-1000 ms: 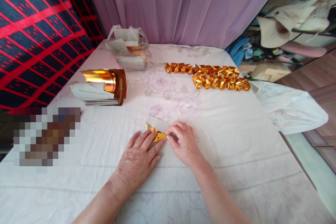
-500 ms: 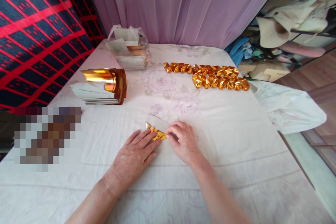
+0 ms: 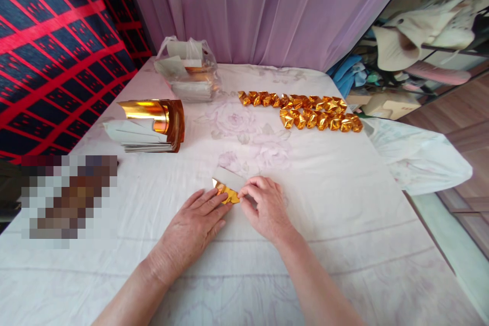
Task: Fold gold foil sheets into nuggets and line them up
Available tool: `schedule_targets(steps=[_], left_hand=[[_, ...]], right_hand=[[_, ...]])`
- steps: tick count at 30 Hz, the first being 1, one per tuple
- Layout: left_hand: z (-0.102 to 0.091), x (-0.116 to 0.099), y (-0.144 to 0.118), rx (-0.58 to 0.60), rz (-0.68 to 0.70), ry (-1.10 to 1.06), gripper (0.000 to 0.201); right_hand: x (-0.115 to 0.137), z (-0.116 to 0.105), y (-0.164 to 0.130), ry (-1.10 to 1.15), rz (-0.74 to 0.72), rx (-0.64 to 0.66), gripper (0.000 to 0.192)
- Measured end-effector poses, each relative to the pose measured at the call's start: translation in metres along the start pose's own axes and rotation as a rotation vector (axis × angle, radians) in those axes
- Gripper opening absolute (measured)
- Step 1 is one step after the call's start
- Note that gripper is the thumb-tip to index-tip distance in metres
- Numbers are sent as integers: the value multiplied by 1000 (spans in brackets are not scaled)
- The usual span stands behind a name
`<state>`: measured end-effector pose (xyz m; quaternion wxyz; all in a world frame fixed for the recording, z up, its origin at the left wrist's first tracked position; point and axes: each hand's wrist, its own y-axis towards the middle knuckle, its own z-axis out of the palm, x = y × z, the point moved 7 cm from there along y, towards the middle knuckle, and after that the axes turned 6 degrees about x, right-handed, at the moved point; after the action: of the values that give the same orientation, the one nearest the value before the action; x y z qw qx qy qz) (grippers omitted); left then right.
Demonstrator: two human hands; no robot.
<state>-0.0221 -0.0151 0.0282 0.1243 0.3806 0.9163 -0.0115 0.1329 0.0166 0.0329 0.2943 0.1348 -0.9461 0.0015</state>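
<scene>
A sheet of gold foil paper (image 3: 232,197), white on its back, lies partly folded on the cloth in front of me. My left hand (image 3: 198,219) rests flat across its gold lower left part, fingers stretched out and pressing it down. With thumb and index finger, my right hand (image 3: 265,206) pinches the sheet's right corner. The other right fingers are curled and cover part of the white side. Several folded gold foil pieces (image 3: 321,112) stand in two rows at the back right, away from both hands.
A stack of gold and white foil sheets (image 3: 148,125) stands on the left of the covered table (image 3: 214,290). Behind it is a clear plastic bag (image 3: 187,71) with more sheets. A white plastic bag (image 3: 424,158) hangs off the right edge. A purple curtain (image 3: 244,10) closes the back.
My right fingertips have moved slightly left, and the right corner of the foil paper now ends farther in. My left hand has hardly shifted.
</scene>
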Motion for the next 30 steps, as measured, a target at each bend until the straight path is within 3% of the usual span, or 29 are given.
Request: schedule_targets(steps=[3, 20, 30], left_hand=[[0, -2, 1, -9, 0, 20, 37], [-3, 1, 3, 6, -3, -34, 33], [-1, 2, 4, 47, -37, -53, 34]], right_hand=[[2, 1, 0, -33, 51, -27, 5], [-13, 2, 2, 70, 17, 49, 25], [-10, 2, 1, 39, 40, 35, 11]])
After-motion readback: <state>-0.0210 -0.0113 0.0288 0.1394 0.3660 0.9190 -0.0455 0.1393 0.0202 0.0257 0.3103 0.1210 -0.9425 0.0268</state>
